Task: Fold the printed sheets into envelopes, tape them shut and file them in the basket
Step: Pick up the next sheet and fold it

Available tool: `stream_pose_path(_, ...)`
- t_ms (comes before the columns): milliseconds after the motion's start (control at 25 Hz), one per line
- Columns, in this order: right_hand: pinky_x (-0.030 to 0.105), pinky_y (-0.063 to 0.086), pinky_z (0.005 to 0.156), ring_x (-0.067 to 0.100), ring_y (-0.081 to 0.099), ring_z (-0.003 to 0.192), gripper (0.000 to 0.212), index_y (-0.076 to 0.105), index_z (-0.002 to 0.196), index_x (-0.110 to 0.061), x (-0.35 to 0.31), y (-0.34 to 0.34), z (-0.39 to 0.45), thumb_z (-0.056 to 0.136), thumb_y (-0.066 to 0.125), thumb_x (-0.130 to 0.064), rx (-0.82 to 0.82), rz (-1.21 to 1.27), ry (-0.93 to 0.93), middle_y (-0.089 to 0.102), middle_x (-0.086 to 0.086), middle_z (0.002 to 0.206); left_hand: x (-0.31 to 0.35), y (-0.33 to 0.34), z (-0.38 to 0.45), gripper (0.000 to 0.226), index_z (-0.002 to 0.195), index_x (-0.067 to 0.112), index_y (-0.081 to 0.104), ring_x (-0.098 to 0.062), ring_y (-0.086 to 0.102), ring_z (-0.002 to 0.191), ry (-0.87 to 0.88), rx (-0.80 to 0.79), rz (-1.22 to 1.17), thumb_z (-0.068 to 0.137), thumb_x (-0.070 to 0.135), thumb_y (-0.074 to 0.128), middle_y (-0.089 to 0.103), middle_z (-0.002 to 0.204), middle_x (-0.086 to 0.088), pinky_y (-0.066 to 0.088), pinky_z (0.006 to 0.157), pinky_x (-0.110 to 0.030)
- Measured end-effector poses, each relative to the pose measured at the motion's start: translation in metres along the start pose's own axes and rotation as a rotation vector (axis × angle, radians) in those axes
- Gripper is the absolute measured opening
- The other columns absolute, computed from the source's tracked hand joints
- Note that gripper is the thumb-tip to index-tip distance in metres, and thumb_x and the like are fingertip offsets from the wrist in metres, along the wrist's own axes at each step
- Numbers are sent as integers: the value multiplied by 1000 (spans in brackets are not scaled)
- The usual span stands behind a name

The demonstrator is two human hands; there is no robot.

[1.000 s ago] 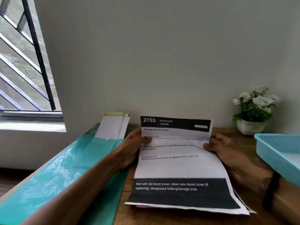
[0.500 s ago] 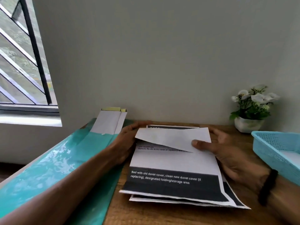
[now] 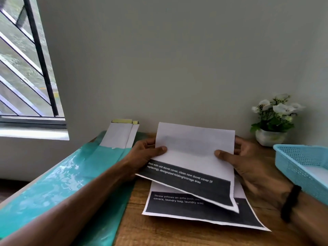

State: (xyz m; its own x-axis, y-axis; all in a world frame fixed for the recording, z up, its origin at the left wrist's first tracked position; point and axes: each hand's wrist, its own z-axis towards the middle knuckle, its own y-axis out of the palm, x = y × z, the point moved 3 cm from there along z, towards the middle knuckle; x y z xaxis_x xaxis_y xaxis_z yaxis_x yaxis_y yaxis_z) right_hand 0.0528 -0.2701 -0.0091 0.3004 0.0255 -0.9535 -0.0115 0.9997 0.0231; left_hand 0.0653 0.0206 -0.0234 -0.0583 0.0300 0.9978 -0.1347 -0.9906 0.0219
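I hold a printed sheet (image 3: pixel 193 157) lifted off the wooden table (image 3: pixel 159 231). Its top part is folded over toward me, so the blank white back shows above a black band with white text. My left hand (image 3: pixel 147 155) pinches the sheet's left edge with the thumb on top. My right hand (image 3: pixel 248 166) pinches the right edge the same way. Under it lies another printed sheet (image 3: pixel 195 208) flat on the table. A light blue mesh basket (image 3: pixel 300 164) stands at the right edge.
White envelopes with yellow strips (image 3: pixel 122 134) lean against the wall at the back left, on a teal plastic sheet (image 3: pixel 58 185) covering the table's left side. A small white pot of white flowers (image 3: pixel 273 125) stands at the back right. A barred window (image 3: pixel 26 68) is at left.
The top part of the sheet was folded down toward me. The folded sheet has since been lifted and tilted up off the stack, exposing the sheet below.
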Motion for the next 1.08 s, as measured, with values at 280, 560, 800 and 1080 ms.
stream_pose_path(280, 24, 61, 63, 20, 79, 83, 24, 82, 93, -11, 0, -1, 3, 91, 68, 8, 77, 41, 13, 83, 3, 95, 5, 3, -5, 33, 124, 3, 72, -32, 74, 96, -92, 2, -153, 94, 18, 72, 74, 121, -23, 63, 86, -42)
stream_pose_path(560, 52, 59, 94, 39, 73, 103, 28, 78, 109, -1, -9, 0, 2, 93, 57, -11, 28, 273, 210, 78, 20, 110, 6, 3, -6, 26, 114, 7, 78, -33, 71, 98, -60, 90, -200, 92, 19, 71, 75, 119, -22, 64, 76, -40)
stream_pose_path(800, 38, 63, 69, 23, 77, 96, 44, 64, 130, -22, -7, 2, -2, 88, 77, -27, -62, 198, 213, 77, 9, 115, 7, 3, -10, 22, 116, 7, 77, -33, 73, 97, -3, 151, -239, 98, 10, 65, 74, 121, -22, 66, 73, -40)
stream_pose_path(1080, 43, 66, 77, 37, 75, 103, 56, 60, 133, -11, -3, 2, 1, 84, 72, 11, 18, 273, 141, 75, 16, 121, 24, 7, -12, 43, 131, 12, 67, -32, 73, 106, -16, 150, -293, 108, 42, 47, 76, 120, -17, 62, 88, -45)
